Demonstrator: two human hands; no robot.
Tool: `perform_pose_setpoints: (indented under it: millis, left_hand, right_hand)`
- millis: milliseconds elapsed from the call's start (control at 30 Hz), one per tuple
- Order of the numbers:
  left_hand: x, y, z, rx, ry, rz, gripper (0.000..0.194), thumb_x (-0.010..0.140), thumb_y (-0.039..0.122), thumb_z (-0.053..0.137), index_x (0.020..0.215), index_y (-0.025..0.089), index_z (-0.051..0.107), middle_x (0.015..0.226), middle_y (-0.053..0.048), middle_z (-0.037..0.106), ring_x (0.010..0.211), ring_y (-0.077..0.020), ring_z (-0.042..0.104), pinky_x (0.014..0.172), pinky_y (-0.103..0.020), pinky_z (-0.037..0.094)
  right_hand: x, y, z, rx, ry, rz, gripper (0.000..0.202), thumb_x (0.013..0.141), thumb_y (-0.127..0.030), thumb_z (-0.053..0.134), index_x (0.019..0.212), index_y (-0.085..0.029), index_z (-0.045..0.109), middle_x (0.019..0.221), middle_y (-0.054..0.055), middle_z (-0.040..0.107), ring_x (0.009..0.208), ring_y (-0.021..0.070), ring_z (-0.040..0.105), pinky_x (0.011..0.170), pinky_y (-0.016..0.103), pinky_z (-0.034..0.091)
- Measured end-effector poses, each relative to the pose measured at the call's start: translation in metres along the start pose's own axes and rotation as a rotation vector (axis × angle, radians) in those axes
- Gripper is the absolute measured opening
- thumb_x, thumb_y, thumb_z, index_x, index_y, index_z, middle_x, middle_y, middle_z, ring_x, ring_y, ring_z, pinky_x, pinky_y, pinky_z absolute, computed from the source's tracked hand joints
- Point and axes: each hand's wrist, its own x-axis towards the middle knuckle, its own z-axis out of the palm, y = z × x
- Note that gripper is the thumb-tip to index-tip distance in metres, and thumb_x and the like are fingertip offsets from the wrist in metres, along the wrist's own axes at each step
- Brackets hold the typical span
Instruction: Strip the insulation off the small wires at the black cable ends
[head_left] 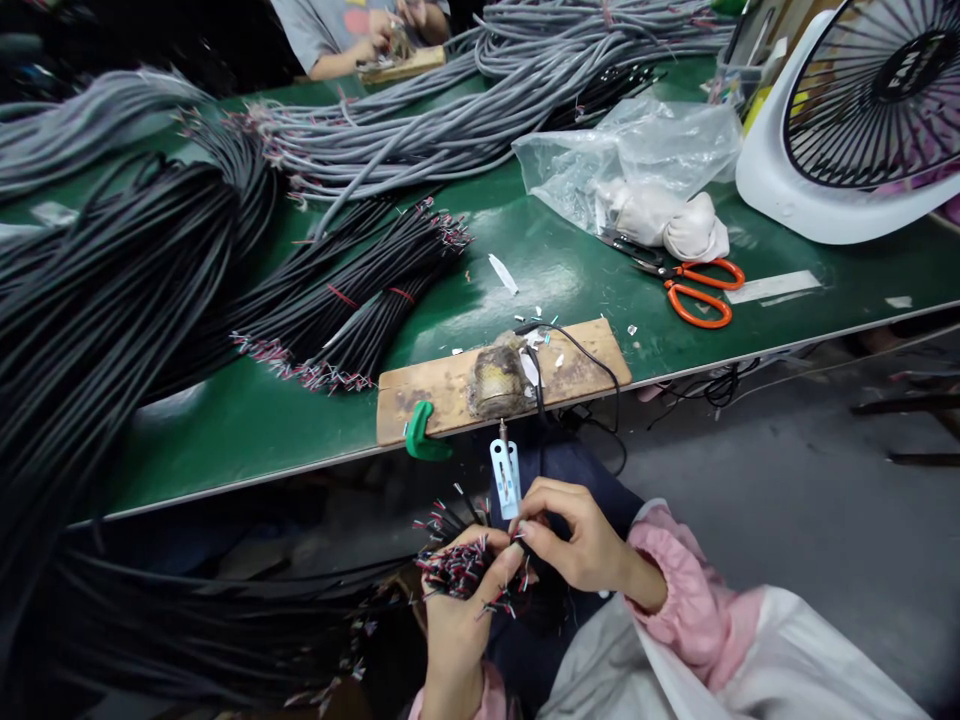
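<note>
Head view, cable bundle: thin black cables point(456, 570) gathered over the lap, below the front edge of the bench point(427, 330); red, white and dark wire ends point(501, 603) splay outward.
Left hand point(466, 610): grip closed around the bundle, fingers wrapped about it, thumb pressed near the wire ends.
Right hand point(574, 530): grip narrowed to a pinch, thumb and fingertips meeting on one wire end point(518, 534) beside the left thumb (the strand count is too small to tell).
Light-blue piece point(505, 480): slotted, with a metal tip point(502, 430) upward, just beyond the right fingertips; its mounting cannot be made out.
Handling, cables: judged light singly, heavier gathered; jackets likely smooth, springy and inclined to slide against one another.
Handling, wire ends: judged soft, easily bent and fragile at the exposed tips.
Hold point: encircle the jackets close behind the ends; pinch a single lead by its coloured insulation, not by the tip.
Fan point(825, 215): hub lettering reads "FAN"; no maker's name legible.
Scissors point(701, 292): orange handles, no readable marking.
Wooden board point(592, 355): stained, at the bench edge; no legible print.
</note>
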Motion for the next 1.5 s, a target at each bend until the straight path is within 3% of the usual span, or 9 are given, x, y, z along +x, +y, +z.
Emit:
perform_pose_setpoints:
  millis: [300,467,567,800,1000,1233,1500]
  left_hand:
    - [-0.004,-0.003,-0.002,-0.032,-0.013,0.022,0.023,0.078,0.032,0.082,0.067,0.018,0.067,0.055,0.001,0.068,0.049,-0.0151,0.063,0.049,-0.022,0.051]
    - [-0.004,-0.006,-0.002,-0.061,-0.044,-0.001,0.023,0.08,0.034,0.081,0.069,0.018,0.067,0.056,0.001,0.067,0.047,-0.0153,0.062,0.047,-0.023,0.05]
    - [-0.004,-0.007,-0.001,-0.094,-0.047,-0.016,0.022,0.08,0.034,0.081,0.071,0.019,0.067,0.055,0.001,0.067,0.047,-0.0149,0.061,0.047,-0.023,0.049]
    - [-0.004,-0.007,-0.002,-0.083,-0.087,-0.018,0.025,0.081,0.033,0.079,0.067,0.017,0.066,0.053,0.002,0.062,0.045,-0.0128,0.057,0.049,-0.023,0.045]
    - [-0.005,-0.017,-0.01,-0.069,-0.135,-0.008,0.024,0.084,0.03,0.077,0.067,0.018,0.065,0.055,0.003,0.058,0.046,-0.0116,0.055,0.049,-0.023,0.041]
    - [-0.01,-0.009,-0.004,-0.038,-0.118,0.026,0.024,0.081,0.027,0.077,0.064,0.018,0.064,0.054,0.004,0.055,0.048,-0.0111,0.051,0.052,-0.023,0.039]
    - [-0.008,-0.009,0.001,-0.098,-0.061,-0.022,0.026,0.08,0.034,0.078,0.066,0.018,0.063,0.052,0.004,0.055,0.046,-0.0113,0.051,0.049,-0.023,0.04]
  right_hand:
    - [-0.002,0.005,0.003,0.013,0.0,0.042,0.013,0.09,-0.018,0.061,0.081,-0.014,0.069,0.071,0.003,0.063,0.062,0.0138,0.056,0.058,0.023,0.045]
    - [-0.004,0.012,0.002,0.118,0.033,0.059,0.019,0.093,-0.029,0.064,0.086,-0.014,0.073,0.074,0.005,0.065,0.064,0.0144,0.058,0.059,0.025,0.046]
    - [-0.006,0.016,0.001,0.189,-0.012,0.063,0.025,0.094,-0.036,0.067,0.095,-0.013,0.076,0.08,0.006,0.067,0.066,0.0145,0.06,0.06,0.025,0.048]
    - [-0.006,0.019,0.001,0.176,-0.065,0.067,0.038,0.098,-0.048,0.063,0.088,-0.013,0.073,0.079,0.007,0.068,0.069,0.0156,0.061,0.061,0.026,0.049]
    - [-0.004,0.017,-0.003,0.177,-0.131,0.024,0.037,0.1,-0.047,0.059,0.086,-0.014,0.068,0.078,0.006,0.064,0.069,0.0157,0.058,0.064,0.027,0.048]
    - [-0.004,0.019,-0.004,0.168,-0.05,0.1,0.039,0.1,-0.049,0.06,0.087,-0.013,0.069,0.079,0.005,0.063,0.069,0.0149,0.058,0.062,0.026,0.046]
    - [-0.004,0.018,-0.005,0.238,-0.138,0.015,0.038,0.096,-0.049,0.065,0.088,-0.013,0.076,0.079,0.007,0.068,0.068,0.0152,0.061,0.061,0.026,0.049]
